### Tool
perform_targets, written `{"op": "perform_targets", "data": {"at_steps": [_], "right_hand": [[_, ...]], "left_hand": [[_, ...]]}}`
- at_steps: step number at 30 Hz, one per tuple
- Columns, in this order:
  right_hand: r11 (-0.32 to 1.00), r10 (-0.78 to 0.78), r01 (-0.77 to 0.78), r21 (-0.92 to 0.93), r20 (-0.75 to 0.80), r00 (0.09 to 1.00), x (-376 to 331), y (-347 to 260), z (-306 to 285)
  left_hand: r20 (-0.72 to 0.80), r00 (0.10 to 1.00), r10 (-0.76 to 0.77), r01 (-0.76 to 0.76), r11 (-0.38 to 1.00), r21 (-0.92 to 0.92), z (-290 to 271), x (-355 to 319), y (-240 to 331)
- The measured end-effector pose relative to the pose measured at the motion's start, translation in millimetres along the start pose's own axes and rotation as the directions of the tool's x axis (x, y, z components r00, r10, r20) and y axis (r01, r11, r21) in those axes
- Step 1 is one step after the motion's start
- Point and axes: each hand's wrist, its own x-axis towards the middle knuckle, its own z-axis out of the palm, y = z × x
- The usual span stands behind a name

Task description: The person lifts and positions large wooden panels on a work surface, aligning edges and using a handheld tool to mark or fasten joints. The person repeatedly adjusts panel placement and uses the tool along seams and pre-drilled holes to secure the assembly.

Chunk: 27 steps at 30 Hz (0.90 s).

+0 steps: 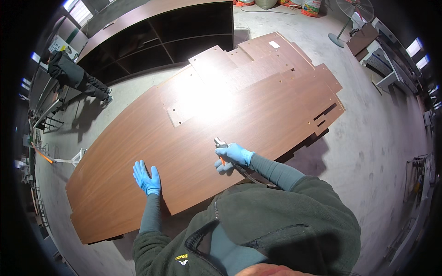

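A large brown wood-grain panel (124, 152) lies in front of me, with smaller brown boards (262, 73) stacked on its far right part. My left hand (147, 178), in a blue glove, rests on the near left part of the panel with fingers stretched out. My right hand (234, 154), also gloved in blue, is closed around a hand tool with a silver head (218, 141), a dark body and an orange part. A dark hose or cord (248, 175) trails from it toward my body. The tool is over the panel; its exact kind is not clear.
A long dark-fronted cabinet with open compartments (156, 39) stands beyond the panel. Another person (73, 76) is at the far left. A pedestal fan (338, 39) and bags (311, 7) are at the back right. Strong glare covers the panel's middle.
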Motion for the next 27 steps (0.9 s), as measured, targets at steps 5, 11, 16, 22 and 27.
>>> {"op": "perform_targets", "data": {"at_steps": [5,11,16,22,27], "right_hand": [[0.997,0.037,-0.041,0.060,0.059,0.998,-3.6,-2.6,4.0],[0.992,0.051,-0.049,0.119,-0.007,0.999,-3.4,-6.7,13.4],[0.997,0.052,-0.052,0.060,0.000,0.999,-0.2,-3.8,8.5],[0.995,0.033,-0.035,0.089,0.019,0.999,5.5,-0.5,3.5],[0.998,0.033,-0.033,0.061,-0.005,0.999,1.2,-4.0,8.7]], "left_hand": [[-0.026,0.999,0.042,-0.043,0.998,-0.047,-7.9,1.9,2.0],[-0.025,0.999,-0.037,0.036,0.999,-0.026,-16.0,-0.6,8.8],[0.005,0.999,-0.053,0.053,0.998,-0.041,-18.3,-0.5,12.1],[0.033,0.997,-0.077,0.078,0.995,-0.059,-19.4,-0.9,11.6],[0.021,0.997,-0.074,0.075,0.996,-0.047,-17.3,-0.8,11.1]]}}
